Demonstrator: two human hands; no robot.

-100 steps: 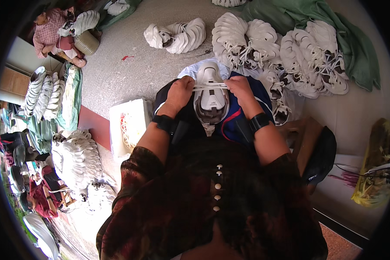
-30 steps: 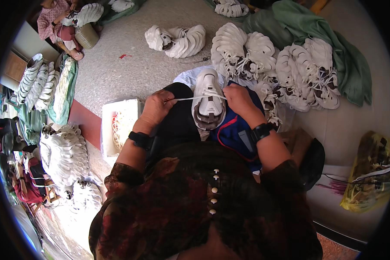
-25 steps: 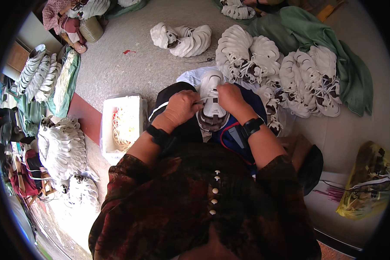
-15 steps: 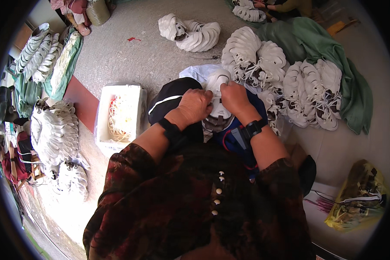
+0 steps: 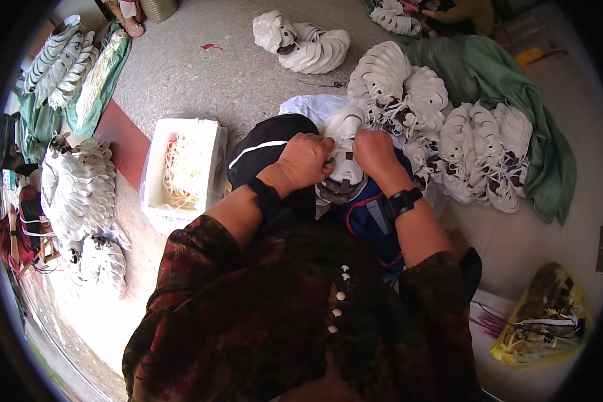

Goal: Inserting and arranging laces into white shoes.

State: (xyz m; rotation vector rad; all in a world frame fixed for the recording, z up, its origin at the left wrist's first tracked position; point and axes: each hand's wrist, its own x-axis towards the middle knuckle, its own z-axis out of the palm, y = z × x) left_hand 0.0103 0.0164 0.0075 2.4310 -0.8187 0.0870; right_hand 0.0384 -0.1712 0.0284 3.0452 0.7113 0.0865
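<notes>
Left hand: centre of frame, fingers pinched together at the shoe's left side, seemingly on a lace; lace in the grip hidden.
Right hand: just across the throat, fingers curled closed, likely on a lace too; contents too small to confirm.
White shoe: frame centre, between the hands, on the lap, toe toward top of frame.
Lace handling: best pull both sides evenly, lace flat, tongue centred; one-sided tugging could twist the shoe.
Shoe support: soft lap, so steadying seems wise.
Lap: striped black cloth left of shoe, blue cloth lower right.
White box: left of centre, holds pale and reddish cords.
Shoe stacks: upper right, beside green sack.
</notes>
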